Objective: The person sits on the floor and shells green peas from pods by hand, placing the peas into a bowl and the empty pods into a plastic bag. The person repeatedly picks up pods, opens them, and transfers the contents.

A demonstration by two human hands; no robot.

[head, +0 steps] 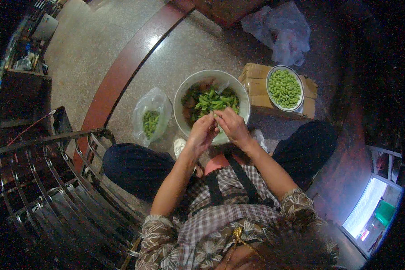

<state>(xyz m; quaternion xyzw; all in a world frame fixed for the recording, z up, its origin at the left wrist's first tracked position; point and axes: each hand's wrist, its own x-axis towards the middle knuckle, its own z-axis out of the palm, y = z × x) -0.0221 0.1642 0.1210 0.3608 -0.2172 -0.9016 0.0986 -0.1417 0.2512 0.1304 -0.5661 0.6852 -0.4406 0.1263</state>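
My left hand (203,132) and my right hand (232,127) meet at the fingertips over the near side of a large whitish bucket (178,101). Pinched between them is a small green bean pod (214,115), mostly covered by the fingers. Green bean pods (216,99) lie heaped inside the bucket, over darker stuff that I cannot make out. To the right, shelled green beans (284,88) fill a round, pale-rimmed dish (268,98). That dish rests on a cardboard box (256,89).
Left of the bucket, a clear plastic bag (160,98) holds more green pods (151,123). A metal-barred chair (50,175) stands close on my left. Crumpled plastic (285,32) lies beyond the box. A reddish-brown strip (121,67) crosses the speckled floor (87,50).
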